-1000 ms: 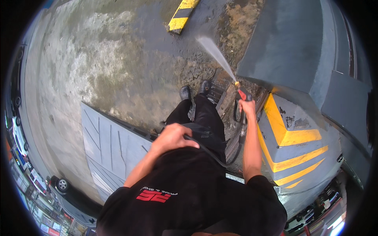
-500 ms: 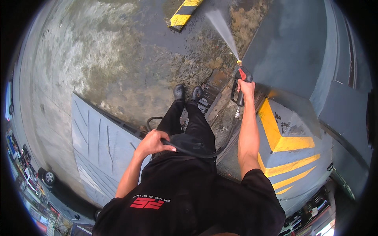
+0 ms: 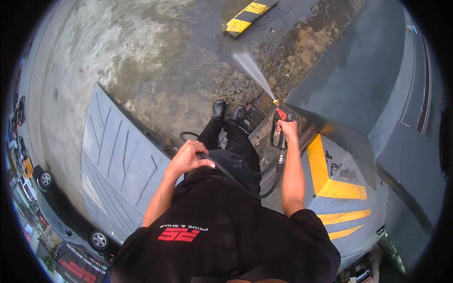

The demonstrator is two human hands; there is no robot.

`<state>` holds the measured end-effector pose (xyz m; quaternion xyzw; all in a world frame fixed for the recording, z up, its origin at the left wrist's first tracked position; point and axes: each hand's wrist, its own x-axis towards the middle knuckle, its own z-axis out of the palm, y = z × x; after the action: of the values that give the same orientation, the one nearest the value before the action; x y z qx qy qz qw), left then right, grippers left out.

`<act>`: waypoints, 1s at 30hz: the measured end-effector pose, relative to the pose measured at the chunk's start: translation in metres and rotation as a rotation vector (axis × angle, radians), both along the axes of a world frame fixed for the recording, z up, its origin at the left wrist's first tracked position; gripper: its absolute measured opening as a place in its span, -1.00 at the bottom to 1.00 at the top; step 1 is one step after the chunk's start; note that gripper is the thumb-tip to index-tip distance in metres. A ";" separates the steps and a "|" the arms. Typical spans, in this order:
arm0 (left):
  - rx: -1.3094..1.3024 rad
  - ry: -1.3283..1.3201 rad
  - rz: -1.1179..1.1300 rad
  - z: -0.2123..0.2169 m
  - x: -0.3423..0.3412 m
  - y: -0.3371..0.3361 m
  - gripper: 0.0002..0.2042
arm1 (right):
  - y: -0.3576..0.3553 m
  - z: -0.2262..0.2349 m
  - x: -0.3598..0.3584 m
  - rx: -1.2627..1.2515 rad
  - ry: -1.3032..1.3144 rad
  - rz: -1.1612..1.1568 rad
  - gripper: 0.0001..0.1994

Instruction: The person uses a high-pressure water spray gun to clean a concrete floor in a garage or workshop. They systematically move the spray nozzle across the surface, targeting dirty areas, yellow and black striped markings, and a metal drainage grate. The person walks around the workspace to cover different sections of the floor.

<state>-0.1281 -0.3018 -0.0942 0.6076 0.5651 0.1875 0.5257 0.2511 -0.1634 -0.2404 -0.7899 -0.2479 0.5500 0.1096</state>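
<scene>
Person with a pressure-washer spray gun (image 3: 282, 114), seen from above. The right hand (image 3: 288, 130) is closed around the grip of the spray gun, which lies ahead of the body and to its right, nozzle pointing forward and slightly left. A white fan of water spray (image 3: 255, 73) leaves the yellow nozzle tip over wet, stained concrete ground (image 3: 141, 56). The left hand (image 3: 188, 156), at the waist, is curled around a black hose (image 3: 272, 188), thumb along its near side; the hose loops in front of the black shirt (image 3: 226, 236) and rises to a metal coupling below the grip. The 2 black shoes (image 3: 219, 109) stand near a slotted drain grate (image 3: 255, 119). Top: a yellow-and-black striped block (image 3: 247, 19). Left: a grey ramp (image 3: 118, 153) with raised ribs and, at the rim, a dark car (image 3: 61, 207) with 2 wheels visible. Right: a grey ramp block (image 3: 347, 203) with yellow bands, beside a broad grey sloping panel (image 3: 349, 80).
</scene>
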 end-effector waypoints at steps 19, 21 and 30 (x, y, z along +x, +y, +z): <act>-0.069 0.139 0.099 0.043 0.042 -0.018 -0.49 | 0.099 0.030 0.042 0.279 -0.086 -0.056 -0.91; 0.000 0.151 0.097 0.044 0.048 -0.018 -0.50 | 0.103 0.029 0.049 0.326 -0.072 -0.079 -0.90; 0.245 0.086 -0.037 0.074 0.108 -0.005 -0.46 | 0.070 0.053 0.090 0.131 -0.099 0.200 -0.95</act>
<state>-0.0205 -0.3066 -0.0203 0.6851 0.5487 0.2190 0.4262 0.3414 -0.0930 -0.1873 -0.7784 -0.3662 0.5013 0.0934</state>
